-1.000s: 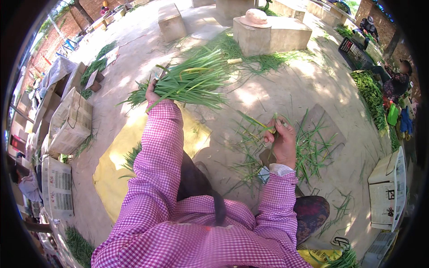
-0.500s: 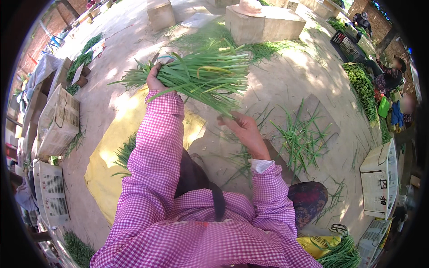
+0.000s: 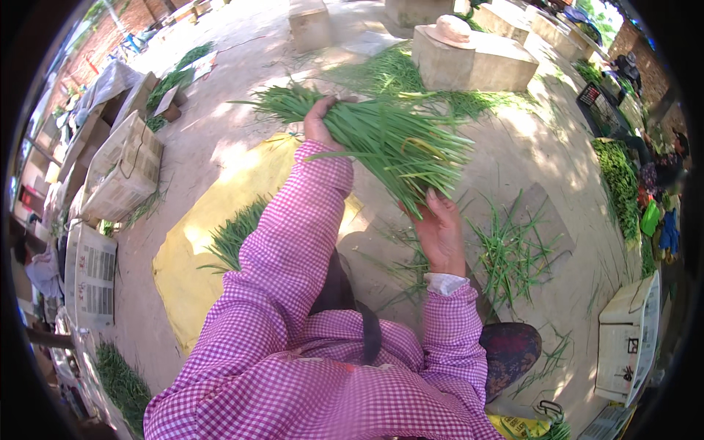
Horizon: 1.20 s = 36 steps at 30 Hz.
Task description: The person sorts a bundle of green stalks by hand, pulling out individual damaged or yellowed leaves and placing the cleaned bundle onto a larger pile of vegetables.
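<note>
My left hand (image 3: 320, 125) is closed around a thick bunch of chives (image 3: 400, 139), raised in front of me with the leafy ends toward the left and the paler ends toward the right. At the bunch's lower right edge is my right hand (image 3: 441, 233), its thumb and fingers closed on some of the hanging stalks. Part of its fingers is hidden behind the green. Loose chives (image 3: 512, 253) lie scattered on a dark mat (image 3: 551, 220) to the right. Another pile of chives (image 3: 240, 233) rests on a yellow sheet (image 3: 176, 271), partly behind my left forearm.
A pinkish hat (image 3: 449, 31) sits on a pale block (image 3: 480, 64) ahead. White crates (image 3: 125, 172) stand along the left, and another crate (image 3: 627, 341) is at the right. More greens (image 3: 614, 180) are heaped on the far right, near people and a black crate (image 3: 595, 108).
The view has shifted, so the surroundings sit further right and lower. The bunch now slants down to the right, and my right hand has turned more upright against its lower edge.
</note>
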Tool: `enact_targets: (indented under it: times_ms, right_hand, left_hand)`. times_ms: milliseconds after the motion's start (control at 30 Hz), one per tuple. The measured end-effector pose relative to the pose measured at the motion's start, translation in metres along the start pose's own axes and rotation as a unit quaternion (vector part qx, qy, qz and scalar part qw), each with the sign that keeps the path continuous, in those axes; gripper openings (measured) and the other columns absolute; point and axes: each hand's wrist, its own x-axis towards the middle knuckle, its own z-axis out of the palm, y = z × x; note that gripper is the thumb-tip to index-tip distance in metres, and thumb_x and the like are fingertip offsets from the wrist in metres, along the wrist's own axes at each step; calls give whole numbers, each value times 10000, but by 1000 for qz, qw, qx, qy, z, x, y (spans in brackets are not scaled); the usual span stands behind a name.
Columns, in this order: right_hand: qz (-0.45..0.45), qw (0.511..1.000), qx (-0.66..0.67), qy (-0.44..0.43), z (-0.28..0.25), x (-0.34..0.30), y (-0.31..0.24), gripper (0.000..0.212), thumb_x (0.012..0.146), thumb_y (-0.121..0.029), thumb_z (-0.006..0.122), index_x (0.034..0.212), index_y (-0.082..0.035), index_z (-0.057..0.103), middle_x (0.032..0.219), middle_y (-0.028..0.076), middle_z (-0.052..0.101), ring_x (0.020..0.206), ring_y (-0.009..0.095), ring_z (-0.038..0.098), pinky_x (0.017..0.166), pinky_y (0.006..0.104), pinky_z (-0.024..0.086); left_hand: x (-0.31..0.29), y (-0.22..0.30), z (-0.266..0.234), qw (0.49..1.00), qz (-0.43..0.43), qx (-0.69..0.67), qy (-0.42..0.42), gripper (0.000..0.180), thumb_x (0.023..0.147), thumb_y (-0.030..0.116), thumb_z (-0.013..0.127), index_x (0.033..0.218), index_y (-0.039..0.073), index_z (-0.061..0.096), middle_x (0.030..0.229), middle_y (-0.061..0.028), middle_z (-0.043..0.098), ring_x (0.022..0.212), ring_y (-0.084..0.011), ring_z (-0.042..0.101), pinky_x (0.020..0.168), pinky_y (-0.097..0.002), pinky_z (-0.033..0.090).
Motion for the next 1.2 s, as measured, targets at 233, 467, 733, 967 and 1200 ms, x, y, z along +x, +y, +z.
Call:
enact_targets:
  times_ms: [233, 467, 733, 967, 1200]
  right_hand:
    - [-29, 993, 47, -99, -13, 0, -11, 207, 850, -141, 597, 1007, -7, 574, 967, 61, 596, 993, 212, 555, 972, 400, 366]
    - [-142, 984, -6, -105, -82, 5, -66, 162, 873, -120, 526, 963, -14, 609, 991, 78, 579, 954, 191, 554, 944, 368, 379]
    - [-162, 947, -239, 138, -23, 3, -49, 258, 892, -123, 573, 1132, -35, 611, 1087, 45, 624, 980, 138, 575, 813, 274, 453]
    - [-131, 978, -155, 40, 2, -4, -26, 290, 881, -130, 594, 1151, -25, 597, 1111, 54, 623, 1000, 159, 570, 880, 325, 446]
    - [-105, 994, -5, -18, 23, -15, -41, 344, 916, -273, 562, 1179, -51, 561, 1178, 90, 584, 1107, 216, 525, 943, 427, 409]
  left_hand:
    - [-4, 9, -4, 999, -18, -15, -29, 328, 823, 240, 505, 912, -52, 624, 849, -169, 661, 750, -310, 638, 755, -454, 533]
    - [4, 37, -16, 991, 10, -136, -7, 331, 816, 235, 520, 964, -45, 617, 977, -194, 639, 884, -333, 611, 835, -502, 490]
    - [6, 41, -26, 995, 3, -103, -1, 355, 855, 189, 479, 1028, -108, 569, 1021, -247, 604, 968, -388, 591, 904, -530, 471]
    - [23, 14, -25, 994, -37, -47, -88, 311, 863, 105, 476, 1062, -119, 558, 1020, -232, 610, 934, -364, 612, 873, -493, 505]
    - [13, 8, -10, 991, 2, 25, -128, 290, 857, 96, 502, 1049, -113, 563, 999, -221, 624, 897, -341, 631, 808, -467, 536]
